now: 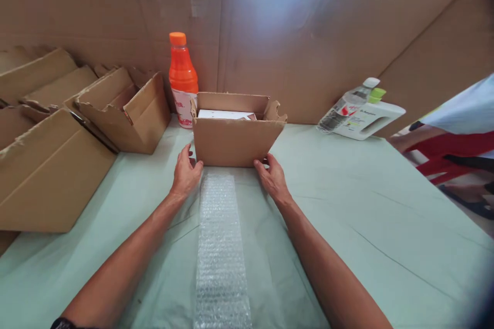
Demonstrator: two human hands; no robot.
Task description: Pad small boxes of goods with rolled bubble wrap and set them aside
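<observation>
A small open cardboard box point(231, 143) stands on the green cloth before me, with a white item point(222, 114) inside it. At its lower left corner is my left hand point(186, 174), thumb against the corner, other fingers spread with a narrow gap to the side. My right hand point(274, 179) holds the lower right corner, thumb on the front face and fingers round the side. A strip of bubble wrap point(222, 252) lies flat between my forearms, running from the box towards me.
Several open cardboard boxes point(54, 175) stand at left. An orange bottle point(182, 74) is behind the small box. A clear plastic bottle point(343, 108) leans on a white jug point(372, 121) at back right. Cardboard walls point(309, 36) enclose the back. Another person point(459, 133) is at right.
</observation>
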